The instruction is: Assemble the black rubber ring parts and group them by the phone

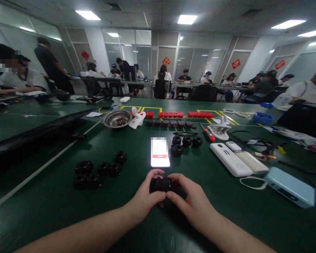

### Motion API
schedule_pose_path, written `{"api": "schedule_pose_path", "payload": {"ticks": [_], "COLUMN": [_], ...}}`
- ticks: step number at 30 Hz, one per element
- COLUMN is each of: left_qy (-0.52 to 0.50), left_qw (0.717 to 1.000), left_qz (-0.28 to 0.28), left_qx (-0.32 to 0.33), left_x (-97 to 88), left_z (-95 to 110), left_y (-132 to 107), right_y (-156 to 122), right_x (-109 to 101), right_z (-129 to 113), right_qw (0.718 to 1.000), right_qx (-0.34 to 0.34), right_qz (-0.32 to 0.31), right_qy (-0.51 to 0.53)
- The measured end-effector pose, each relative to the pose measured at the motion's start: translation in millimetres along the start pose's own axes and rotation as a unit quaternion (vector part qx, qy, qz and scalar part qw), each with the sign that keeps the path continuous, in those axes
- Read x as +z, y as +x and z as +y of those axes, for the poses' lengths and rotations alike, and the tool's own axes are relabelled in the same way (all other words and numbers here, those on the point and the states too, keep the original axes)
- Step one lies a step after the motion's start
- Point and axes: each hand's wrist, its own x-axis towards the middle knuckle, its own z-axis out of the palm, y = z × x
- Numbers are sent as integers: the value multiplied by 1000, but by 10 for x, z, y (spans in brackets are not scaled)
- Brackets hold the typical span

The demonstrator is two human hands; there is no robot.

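Observation:
A black cylindrical plastic fitting (160,184) lies sideways between my two hands, just above the green table. My left hand (147,191) curls around its left end, thumb along the lower side. At the right end, my right hand (185,193) grips it with thumb and fingertips. Part of the fitting is hidden by the fingers. Similar black ring-shaped parts (103,168) lie in a loose group to the left. More black ring-shaped parts (177,150) sit beyond my right hand. A lit phone (160,153) lies flat in front of the fitting.
A metal bowl (117,119) with small parts stands at the back left. Red strips (171,114) and a black strip (171,123) lie behind the phone. Rightward are a screwdriver (208,135), white power bank (230,160), blue box-shaped device (291,187) and cables. People sit beyond.

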Motion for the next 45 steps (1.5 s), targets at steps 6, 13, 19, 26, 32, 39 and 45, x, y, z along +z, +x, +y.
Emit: {"api": "schedule_pose_path", "payload": {"ticks": [6, 13, 19, 26, 32, 39, 45], "left_qy": [11, -11, -38, 16, 28, 27, 21], "left_qw": [999, 999, 999, 997, 998, 999, 999], "left_qz": [9, 26, 27, 57, 53, 46, 22], "left_qx": [-31, -21, -3, -42, -15, 5, -11], "left_x": [10, -2, 15, 29, 34, 46, 5], "left_z": [-52, -26, 17, -16, 26, -4, -54], "left_y": [74, 61, 19, 81, 21, 33, 63], "right_y": [-35, 3, 43, 15, 43, 0, -60], "right_x": [13, 11, 8, -17, -13, 9, -18], "right_z": [-2, -21, -10, 20, 3, -4, -59], "right_qw": [995, 998, 997, 999, 997, 999, 997], "right_qx": [-102, 46, 52, -21, 56, -21, -70], "right_qz": [13, 0, -43, -25, -50, 0, 3], "right_qy": [-11, 31, 46, -34, -7, -24, -25]}}
